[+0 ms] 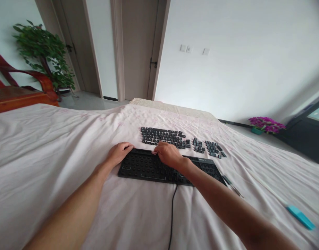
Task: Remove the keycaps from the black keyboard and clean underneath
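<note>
Keyboard (138,166) on cloth (128,215), mostly nearside of right fingers (161,148); left fingers (126,144) at its far left corner. Loose keycaps (164,135) just beyond right fingers, spread rightward. Cable (172,211) nearside of both. Tool (227,180) right of them, by keyboard's right end.

You are in a home. Before you spreads a wide, bed-like surface under a pale pink sheet (78,139) with a floral print, lying in soft folds. On your left you have a red-brown wooden armchair (46,85) with a curved arm, and beside it a leafy green plant (39,43). Beyond, you face plain white walls (234,66), white wall plates (206,51) and two grey-brown doors (137,52) with dark lever handles (154,63). Magenta flowers (267,123) stand low on your right. You cannot tell whether this is a bedroom.
</note>
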The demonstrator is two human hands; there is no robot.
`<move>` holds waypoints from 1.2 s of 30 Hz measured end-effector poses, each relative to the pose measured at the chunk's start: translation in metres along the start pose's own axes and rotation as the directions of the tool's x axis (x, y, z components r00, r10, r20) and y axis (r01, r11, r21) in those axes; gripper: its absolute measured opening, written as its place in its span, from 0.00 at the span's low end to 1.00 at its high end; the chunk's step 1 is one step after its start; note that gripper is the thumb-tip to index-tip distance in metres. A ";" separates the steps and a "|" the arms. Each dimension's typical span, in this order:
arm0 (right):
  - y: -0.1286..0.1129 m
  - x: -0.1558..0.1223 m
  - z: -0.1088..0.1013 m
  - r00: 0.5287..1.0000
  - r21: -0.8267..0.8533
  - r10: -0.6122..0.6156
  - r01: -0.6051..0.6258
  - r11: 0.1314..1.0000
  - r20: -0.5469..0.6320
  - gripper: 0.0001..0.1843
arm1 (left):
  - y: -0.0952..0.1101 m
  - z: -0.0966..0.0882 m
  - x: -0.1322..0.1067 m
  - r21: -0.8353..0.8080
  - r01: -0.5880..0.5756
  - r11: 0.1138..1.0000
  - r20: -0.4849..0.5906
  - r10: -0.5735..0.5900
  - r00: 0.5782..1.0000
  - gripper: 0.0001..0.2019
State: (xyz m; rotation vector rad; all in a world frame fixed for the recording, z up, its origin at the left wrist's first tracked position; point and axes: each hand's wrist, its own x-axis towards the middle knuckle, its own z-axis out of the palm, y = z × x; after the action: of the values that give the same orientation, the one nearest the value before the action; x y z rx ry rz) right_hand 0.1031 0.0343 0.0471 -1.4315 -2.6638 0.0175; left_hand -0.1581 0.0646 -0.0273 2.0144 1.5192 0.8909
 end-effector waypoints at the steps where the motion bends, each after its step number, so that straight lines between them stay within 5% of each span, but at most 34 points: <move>1: 0.002 -0.003 -0.004 1.000 -0.050 0.012 -0.011 0.999 0.029 0.15 | 0.000 0.000 0.000 0.001 0.002 1.000 -0.002 -0.002 1.000 0.18; 7: 0.016 -0.012 -0.029 0.968 -0.267 0.199 -0.154 0.952 0.153 0.11 | 0.001 -0.001 0.001 0.013 0.025 1.000 0.001 -0.025 1.000 0.18; 13: -0.018 0.022 -0.014 1.000 -0.001 0.000 0.000 1.000 0.003 0.15 | -0.004 -0.003 0.001 -0.087 0.021 0.996 -0.017 -0.022 1.000 0.17; 18: -0.052 0.049 0.004 0.994 0.033 -0.106 0.106 0.994 -0.022 0.17 | -0.008 -0.003 0.003 -0.124 -0.008 0.992 -0.022 0.005 1.000 0.16; 27: -0.038 0.033 -0.018 0.987 -0.190 0.062 -0.032 0.981 0.151 0.14 | -0.006 -0.004 0.005 -0.132 0.032 0.991 -0.023 -0.036 0.999 0.16; 36: -0.079 0.050 0.010 0.980 0.208 -0.196 0.196 0.958 -0.019 0.15 | -0.007 -0.006 0.004 -0.155 0.033 0.987 -0.038 -0.039 0.999 0.14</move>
State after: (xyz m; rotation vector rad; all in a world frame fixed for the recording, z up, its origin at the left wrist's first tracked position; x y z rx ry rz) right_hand 0.0088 0.0327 0.0475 -1.1020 -2.6971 0.2734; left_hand -0.1660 0.0700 -0.0275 1.8639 1.4561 1.0081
